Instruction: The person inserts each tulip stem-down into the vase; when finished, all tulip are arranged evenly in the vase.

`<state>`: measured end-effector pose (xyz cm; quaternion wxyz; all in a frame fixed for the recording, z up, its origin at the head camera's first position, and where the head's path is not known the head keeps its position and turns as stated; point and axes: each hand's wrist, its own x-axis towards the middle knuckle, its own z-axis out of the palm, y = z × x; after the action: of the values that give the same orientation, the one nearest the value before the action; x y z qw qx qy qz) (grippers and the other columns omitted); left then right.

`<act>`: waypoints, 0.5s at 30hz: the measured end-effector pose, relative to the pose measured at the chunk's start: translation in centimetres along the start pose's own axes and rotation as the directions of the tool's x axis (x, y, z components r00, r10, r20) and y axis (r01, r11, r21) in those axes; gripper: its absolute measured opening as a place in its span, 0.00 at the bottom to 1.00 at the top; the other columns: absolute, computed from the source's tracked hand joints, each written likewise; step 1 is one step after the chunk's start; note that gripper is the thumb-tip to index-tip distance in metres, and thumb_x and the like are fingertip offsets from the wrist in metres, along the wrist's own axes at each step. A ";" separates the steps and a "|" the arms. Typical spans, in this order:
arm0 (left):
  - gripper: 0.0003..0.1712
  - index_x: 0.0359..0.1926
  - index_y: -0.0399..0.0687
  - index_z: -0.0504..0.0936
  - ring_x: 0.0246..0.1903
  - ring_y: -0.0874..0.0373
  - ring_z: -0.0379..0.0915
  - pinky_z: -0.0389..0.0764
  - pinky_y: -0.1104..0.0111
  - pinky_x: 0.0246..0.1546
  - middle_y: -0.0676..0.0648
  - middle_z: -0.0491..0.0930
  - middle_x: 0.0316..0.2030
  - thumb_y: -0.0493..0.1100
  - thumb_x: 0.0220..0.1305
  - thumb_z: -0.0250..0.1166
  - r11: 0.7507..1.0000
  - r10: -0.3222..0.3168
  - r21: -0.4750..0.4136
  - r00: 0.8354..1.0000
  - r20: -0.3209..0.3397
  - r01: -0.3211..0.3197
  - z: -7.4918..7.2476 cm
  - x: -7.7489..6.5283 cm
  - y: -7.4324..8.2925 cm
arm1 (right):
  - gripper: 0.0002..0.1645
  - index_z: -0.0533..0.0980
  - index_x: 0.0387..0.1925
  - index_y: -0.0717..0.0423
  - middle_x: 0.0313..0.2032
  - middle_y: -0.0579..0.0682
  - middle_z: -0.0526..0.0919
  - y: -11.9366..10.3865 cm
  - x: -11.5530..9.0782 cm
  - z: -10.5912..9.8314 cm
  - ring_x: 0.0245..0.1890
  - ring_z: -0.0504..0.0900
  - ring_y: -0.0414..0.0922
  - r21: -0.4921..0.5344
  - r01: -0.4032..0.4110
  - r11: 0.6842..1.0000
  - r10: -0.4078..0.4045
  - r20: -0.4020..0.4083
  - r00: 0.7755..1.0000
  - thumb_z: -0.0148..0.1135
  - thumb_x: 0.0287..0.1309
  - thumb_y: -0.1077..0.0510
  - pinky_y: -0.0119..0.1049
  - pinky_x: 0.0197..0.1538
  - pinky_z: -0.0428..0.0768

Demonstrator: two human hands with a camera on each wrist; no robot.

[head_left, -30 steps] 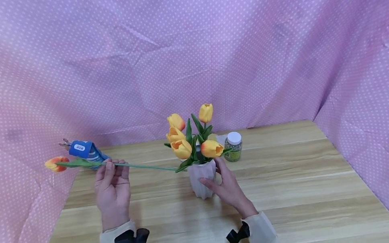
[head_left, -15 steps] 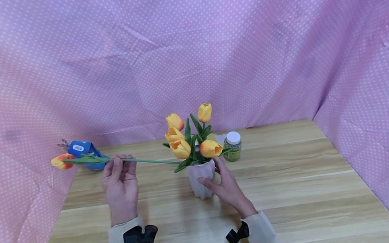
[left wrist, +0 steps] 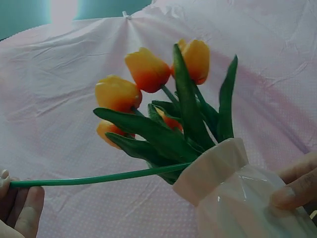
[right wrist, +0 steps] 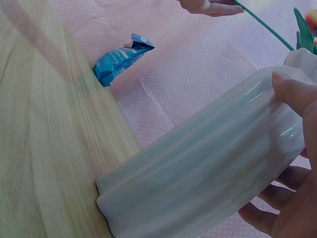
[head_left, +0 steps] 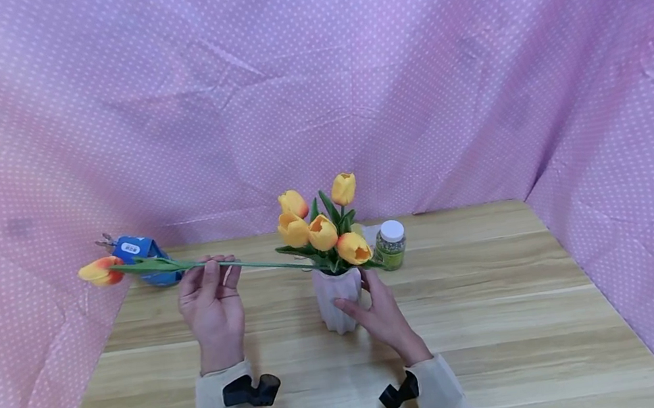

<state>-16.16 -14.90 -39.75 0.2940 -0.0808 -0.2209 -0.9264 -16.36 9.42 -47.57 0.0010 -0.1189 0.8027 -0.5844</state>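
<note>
My left hand (head_left: 216, 316) pinches the green stem of a single orange-yellow tulip (head_left: 101, 272) between thumb and fingers. The tulip lies almost level, bloom pointing left. Its stem (left wrist: 99, 179) reaches the mouth of a white fluted vase (head_left: 339, 304); leaves hide its tip, so I cannot tell how far in it sits. Several yellow tulips (head_left: 323, 232) with dark green leaves stand in the vase. My right hand (head_left: 385, 316) grips the vase from the right, thumb on the near side, fingers round the far side. In the right wrist view, the vase's base touches the table.
Behind the left hand, a blue bag (head_left: 139, 249) with a metal clip on top stands at the table's back left. A jar (head_left: 392, 250) with a white lid is just behind the vase on the right. Pink dotted cloth (head_left: 314, 97) surrounds the wooden table (head_left: 512, 317).
My left hand has moved right, bringing the stem's end to the vase's mouth. One front bloom in the vase has shifted right and up. The right hand has kept its hold on the vase.
</note>
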 end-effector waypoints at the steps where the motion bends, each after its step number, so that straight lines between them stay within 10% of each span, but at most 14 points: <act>1: 0.11 0.36 0.30 0.85 0.32 0.48 0.88 0.91 0.62 0.35 0.39 0.88 0.31 0.23 0.67 0.55 1.000 0.009 -0.001 1.000 0.011 -0.009 0.1 0.0 -0.1 | 0.46 0.58 0.74 0.44 0.74 0.50 0.65 0.0 0.0 0.0 0.74 0.65 0.54 0.002 -0.019 1.000 0.019 0.004 1.000 0.69 0.60 0.42 0.61 0.74 0.68; 15: 0.12 0.35 0.24 0.84 0.29 0.46 0.88 0.91 0.59 0.33 0.36 0.88 0.28 0.15 0.60 0.56 0.981 0.173 0.061 0.975 0.140 -0.183 1.9 -0.6 -0.4 | 0.46 0.55 0.74 0.30 0.75 0.40 0.61 -0.1 0.4 0.0 0.77 0.62 0.50 0.015 0.004 1.000 -0.005 0.011 1.000 0.69 0.61 0.42 0.60 0.74 0.68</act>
<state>-15.92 -13.43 -38.37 0.3632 -0.1515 -0.2660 -0.8800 -16.69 9.34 -47.41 0.0049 -0.1238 0.7979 -0.5899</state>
